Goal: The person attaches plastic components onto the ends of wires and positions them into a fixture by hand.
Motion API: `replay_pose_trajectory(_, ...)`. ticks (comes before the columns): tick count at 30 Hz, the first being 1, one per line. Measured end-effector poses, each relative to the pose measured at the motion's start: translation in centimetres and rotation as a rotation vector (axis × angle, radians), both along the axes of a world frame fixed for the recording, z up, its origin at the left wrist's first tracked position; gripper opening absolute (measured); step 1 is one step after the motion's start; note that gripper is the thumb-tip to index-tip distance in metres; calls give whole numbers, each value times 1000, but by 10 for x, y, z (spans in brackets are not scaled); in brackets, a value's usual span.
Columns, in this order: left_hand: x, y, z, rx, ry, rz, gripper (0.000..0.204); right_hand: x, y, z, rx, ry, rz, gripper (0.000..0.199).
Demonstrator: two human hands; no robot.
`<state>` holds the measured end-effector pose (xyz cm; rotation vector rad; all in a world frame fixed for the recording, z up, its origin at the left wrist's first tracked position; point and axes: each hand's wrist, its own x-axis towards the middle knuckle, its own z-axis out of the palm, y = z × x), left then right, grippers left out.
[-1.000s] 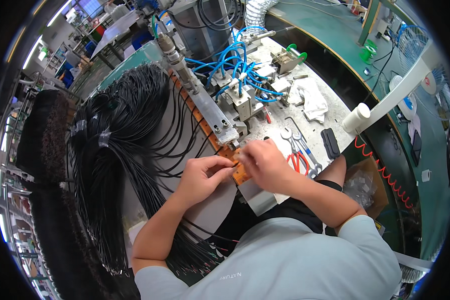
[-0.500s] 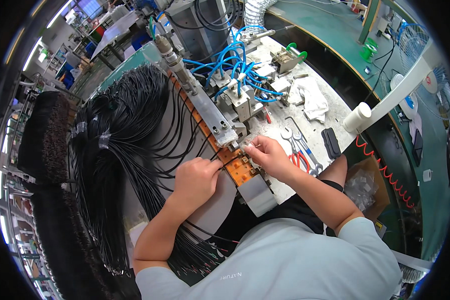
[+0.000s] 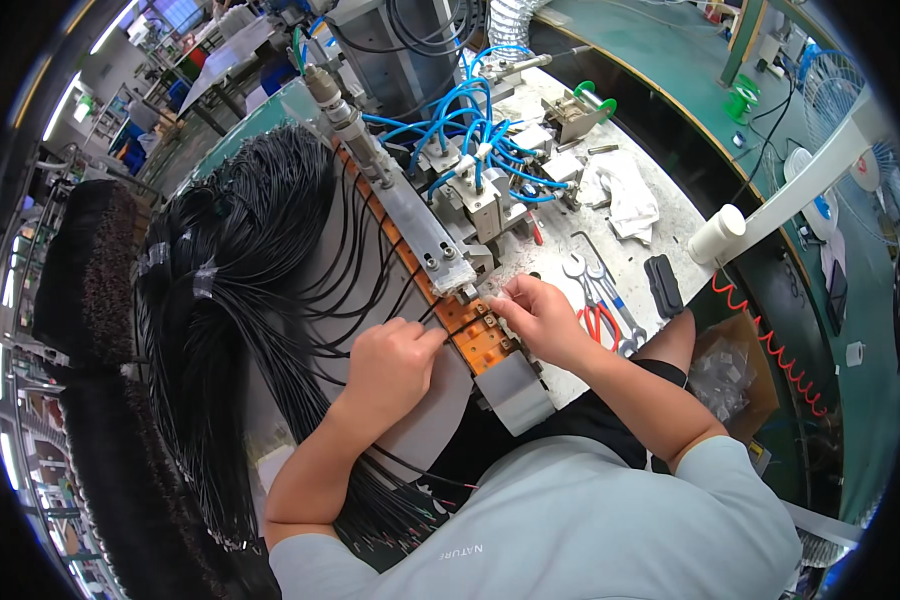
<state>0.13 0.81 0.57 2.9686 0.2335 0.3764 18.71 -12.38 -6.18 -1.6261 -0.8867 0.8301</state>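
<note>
My left hand (image 3: 395,365) is closed, its fingertips pinching a thin black cable at the left edge of an orange fixture strip (image 3: 482,352). Across the strip, on its right side, my right hand (image 3: 538,318) pinches at the cable's end; what lies between thumb and finger is too small to make out. Just beyond the fingertips sits the metal head of a long pneumatic press arm (image 3: 410,215), which lies along the strip. More black cables (image 3: 355,270) run side by side onto the strip farther up. A grey metal block (image 3: 515,390) forms the strip's near end.
A thick bundle of black cables (image 3: 240,220) covers the left of the table. Blue air hoses (image 3: 470,125) cross the machine at the back. Wrenches (image 3: 595,285), red-handled pliers (image 3: 600,322), a black case (image 3: 662,286) and a white cloth (image 3: 625,200) lie to the right.
My left fingers have shifted slightly along the strip's edge, and my right fingertips have turned a little. Both hands stay in nearly the same place.
</note>
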Motion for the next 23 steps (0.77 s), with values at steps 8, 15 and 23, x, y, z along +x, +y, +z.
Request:
replay_pose_trajectory(8, 2, 3, -5, -8, -47, 7, 10, 2, 4, -6, -55, 247, 6, 20)
replay_pose_trajectory(15, 1, 1, -3, -11, -64, 0, 10, -3, 5, -7, -117, 191, -63, 20)
replay_pose_trajectory(23, -10, 1, 63, -184, -21, 37, 11, -8, -27, 10, 170, 75, -93, 17)
